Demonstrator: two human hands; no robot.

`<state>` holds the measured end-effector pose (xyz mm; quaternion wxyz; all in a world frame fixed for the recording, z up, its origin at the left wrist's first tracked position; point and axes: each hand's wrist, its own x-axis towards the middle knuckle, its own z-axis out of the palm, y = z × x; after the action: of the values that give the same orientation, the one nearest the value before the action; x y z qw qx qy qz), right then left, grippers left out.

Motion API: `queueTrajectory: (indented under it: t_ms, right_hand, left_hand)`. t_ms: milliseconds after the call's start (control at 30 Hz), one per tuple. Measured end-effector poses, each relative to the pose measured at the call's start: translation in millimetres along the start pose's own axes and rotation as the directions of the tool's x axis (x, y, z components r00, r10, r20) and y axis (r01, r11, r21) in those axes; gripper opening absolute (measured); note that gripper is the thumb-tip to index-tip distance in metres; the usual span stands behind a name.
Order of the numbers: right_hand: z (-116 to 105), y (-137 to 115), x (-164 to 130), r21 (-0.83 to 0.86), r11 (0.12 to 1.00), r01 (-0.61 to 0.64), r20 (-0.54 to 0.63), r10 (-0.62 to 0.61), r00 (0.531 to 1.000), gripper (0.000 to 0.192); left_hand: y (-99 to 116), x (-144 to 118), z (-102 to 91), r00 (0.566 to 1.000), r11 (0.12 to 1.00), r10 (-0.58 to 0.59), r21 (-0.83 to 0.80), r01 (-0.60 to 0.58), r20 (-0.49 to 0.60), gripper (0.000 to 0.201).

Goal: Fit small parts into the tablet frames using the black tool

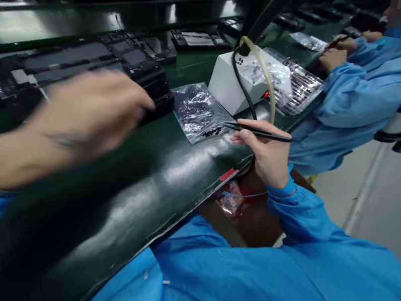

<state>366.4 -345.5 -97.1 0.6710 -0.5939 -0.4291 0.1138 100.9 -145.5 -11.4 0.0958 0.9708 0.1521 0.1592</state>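
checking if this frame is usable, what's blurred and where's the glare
Head view: the left hand is smeared by motion blur over the black tray; the right hand with its tweezers is sharp; overhead lights glare in streaks along the green belt, and the plastic bag glints; the frame edges look bent.

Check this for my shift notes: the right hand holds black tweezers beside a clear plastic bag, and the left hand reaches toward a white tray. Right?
Not quite. In the head view the tray near the left hand is black, not white. The right hand does hold black tweezers beside the clear plastic bag.
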Motion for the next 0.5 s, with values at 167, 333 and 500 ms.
queueTrajectory:
  t_ms: [167,333,500]
  right_hand:
    - [5.5,7.2,5.2,-0.153,0.986,0.058,0.166,-0.032,0.986,0.025]
    - [8.9,16.6,9.8,-0.248,0.963,0.104,0.172,-0.062,0.983,0.022]
    - [11.2,28.7,11.5,-0.21,0.975,0.07,0.166,-0.035,0.985,0.02]
  left_hand:
    - [26.2,24.1,79.8,0.917,0.924,0.381,-0.028,-0.381,0.113,0.042]
    - [28.2,29.0,119.6,0.951,0.956,0.294,-0.05,-0.29,0.101,0.046]
    - [32.4,30.4,121.2,0.957,0.962,0.273,-0.015,-0.273,0.095,0.046]
